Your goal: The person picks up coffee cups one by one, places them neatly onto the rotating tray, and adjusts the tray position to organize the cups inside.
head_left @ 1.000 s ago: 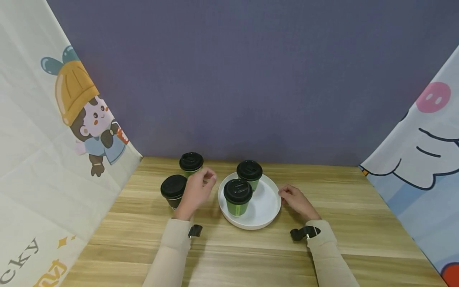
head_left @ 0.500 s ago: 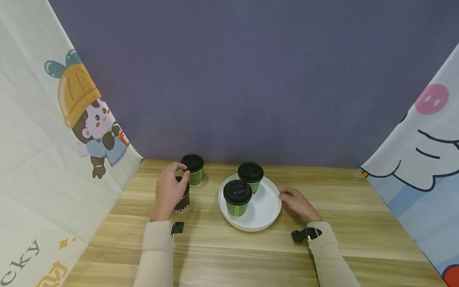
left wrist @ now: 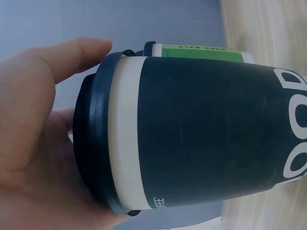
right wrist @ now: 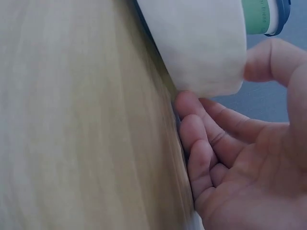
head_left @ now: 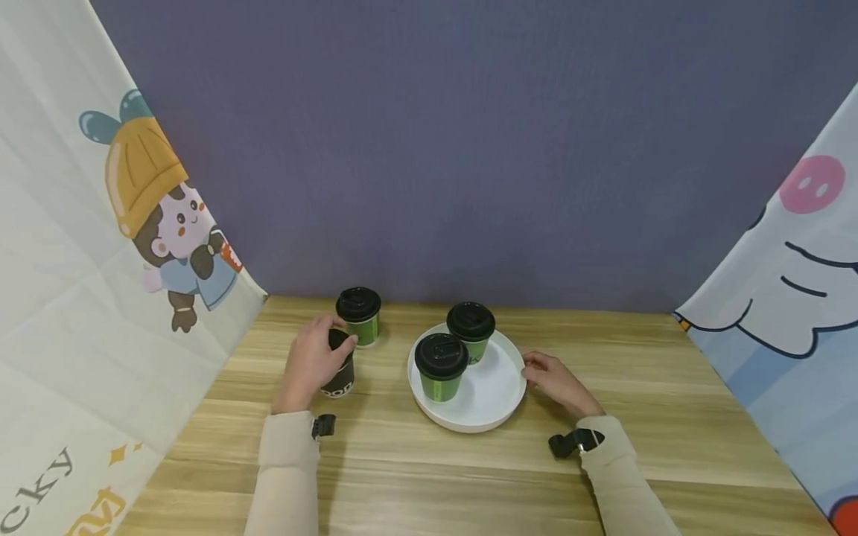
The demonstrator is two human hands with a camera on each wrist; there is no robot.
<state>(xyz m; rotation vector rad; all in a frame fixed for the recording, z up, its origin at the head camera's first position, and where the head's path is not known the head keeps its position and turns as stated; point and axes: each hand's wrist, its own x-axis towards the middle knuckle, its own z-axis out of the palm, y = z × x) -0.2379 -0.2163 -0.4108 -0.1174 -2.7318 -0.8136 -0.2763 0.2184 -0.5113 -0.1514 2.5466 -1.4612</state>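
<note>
My left hand (head_left: 311, 366) grips a black paper coffee cup (left wrist: 206, 134) by its black lid (left wrist: 98, 139), thumb and fingers on either side of the rim. The cup is upright on the table, its upper part half hidden by the hand in the head view. Just behind it stands a green coffee cup (head_left: 364, 330) with a black lid. A white round plate (head_left: 492, 402) carries two more green cups, one in front (head_left: 441, 372) and one behind (head_left: 471, 331). At the plate's right edge my right hand (head_left: 559, 383) pinches the rim, thumb above and fingertips against its underside.
The wooden table (head_left: 429, 476) ends at a dark grey-blue backdrop (head_left: 429, 149). Printed cloths hang on the left (head_left: 60, 246) and the right (head_left: 798, 298). Bare wood shows between the black cup and the plate.
My left hand has swung left from near the plate to the black cup and taken hold of its lid. The right hand stays at the plate's rim.
</note>
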